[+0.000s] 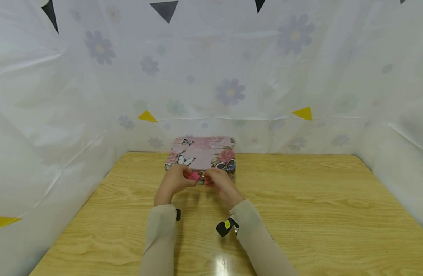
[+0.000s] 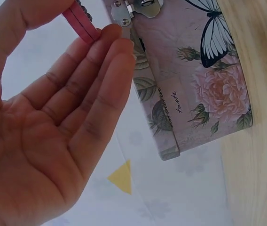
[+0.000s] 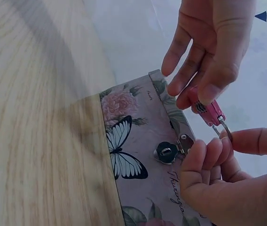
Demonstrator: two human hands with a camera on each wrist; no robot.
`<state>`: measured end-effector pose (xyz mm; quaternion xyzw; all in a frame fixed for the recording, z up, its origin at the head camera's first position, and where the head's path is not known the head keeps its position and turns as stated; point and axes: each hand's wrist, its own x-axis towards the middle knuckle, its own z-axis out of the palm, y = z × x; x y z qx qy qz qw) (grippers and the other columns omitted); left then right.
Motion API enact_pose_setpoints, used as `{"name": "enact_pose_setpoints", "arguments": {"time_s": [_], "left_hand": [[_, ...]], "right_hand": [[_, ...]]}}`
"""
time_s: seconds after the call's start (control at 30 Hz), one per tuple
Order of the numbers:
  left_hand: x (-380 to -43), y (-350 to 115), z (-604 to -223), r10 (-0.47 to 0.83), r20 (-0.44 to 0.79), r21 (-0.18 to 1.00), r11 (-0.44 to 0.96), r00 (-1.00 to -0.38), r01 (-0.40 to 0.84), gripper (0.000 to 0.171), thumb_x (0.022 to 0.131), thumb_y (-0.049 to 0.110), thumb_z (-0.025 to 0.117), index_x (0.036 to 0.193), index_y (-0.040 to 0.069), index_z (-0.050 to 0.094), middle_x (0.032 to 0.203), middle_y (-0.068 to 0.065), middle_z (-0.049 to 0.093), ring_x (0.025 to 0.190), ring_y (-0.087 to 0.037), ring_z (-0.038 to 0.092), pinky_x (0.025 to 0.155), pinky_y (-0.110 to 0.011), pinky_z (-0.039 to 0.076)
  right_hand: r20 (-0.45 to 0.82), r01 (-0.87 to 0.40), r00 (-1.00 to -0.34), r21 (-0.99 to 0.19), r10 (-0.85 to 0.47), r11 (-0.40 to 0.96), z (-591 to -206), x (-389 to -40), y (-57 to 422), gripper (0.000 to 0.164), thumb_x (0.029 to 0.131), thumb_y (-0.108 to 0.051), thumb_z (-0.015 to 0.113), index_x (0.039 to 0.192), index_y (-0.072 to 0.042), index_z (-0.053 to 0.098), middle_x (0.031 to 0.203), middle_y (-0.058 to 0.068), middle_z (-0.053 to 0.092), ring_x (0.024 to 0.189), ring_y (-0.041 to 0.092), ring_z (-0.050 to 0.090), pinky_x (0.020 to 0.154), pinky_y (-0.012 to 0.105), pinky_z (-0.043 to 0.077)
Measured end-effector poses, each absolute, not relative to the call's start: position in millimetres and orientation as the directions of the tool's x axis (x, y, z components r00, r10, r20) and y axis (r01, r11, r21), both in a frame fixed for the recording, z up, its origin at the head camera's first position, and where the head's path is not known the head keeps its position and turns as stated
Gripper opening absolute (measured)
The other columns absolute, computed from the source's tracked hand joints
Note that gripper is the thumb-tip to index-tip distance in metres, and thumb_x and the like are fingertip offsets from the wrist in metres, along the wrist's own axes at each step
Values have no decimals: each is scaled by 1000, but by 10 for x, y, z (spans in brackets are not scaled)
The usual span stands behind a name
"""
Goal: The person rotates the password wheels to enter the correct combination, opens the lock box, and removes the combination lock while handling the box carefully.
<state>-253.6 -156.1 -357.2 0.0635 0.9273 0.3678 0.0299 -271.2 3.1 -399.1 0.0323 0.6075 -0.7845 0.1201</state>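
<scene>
A pink combination padlock with a silver shackle is between the two hands, in front of the box. My left hand pinches the padlock body between thumb and fingers. At the shackle, the fingers of my right hand pinch the metal loop. Behind the hands stands a pink box with roses and butterflies, its lid down. A metal hasp shows on the box's front in the right wrist view, apart from the padlock. Only an edge of the padlock appears in the left wrist view.
The box stands near the far edge of a wood-grain table. A white flowered sheet hangs behind the table and along its sides. Small yellow flags hang across the sheet.
</scene>
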Motion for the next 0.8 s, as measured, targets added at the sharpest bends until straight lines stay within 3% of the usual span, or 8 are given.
{"name": "enact_pose_setpoints", "arguments": {"time_s": [0.27,0.8], "left_hand": [[-2548,-1540,-3568,188,23,701,697,-982,150,20,76,7,78,91,4,67,84,-5,66,75,-17,61,71,-34,52],[-2535,-1498,-3539,264,24,688,696,-964,208,19,75,5,78,92,4,68,81,-2,65,74,-15,60,70,-32,52]], "right_hand": [[-141,186,-966,-962,-218,-201,-3975,-2750,120,23,90,-2,49,70,-10,55,68,0,52,62,11,50,61,23,45],[-129,179,-945,-973,-300,-145,-3957,-2784,202,23,92,-3,47,71,-10,54,74,0,51,65,11,47,64,24,42]]}}
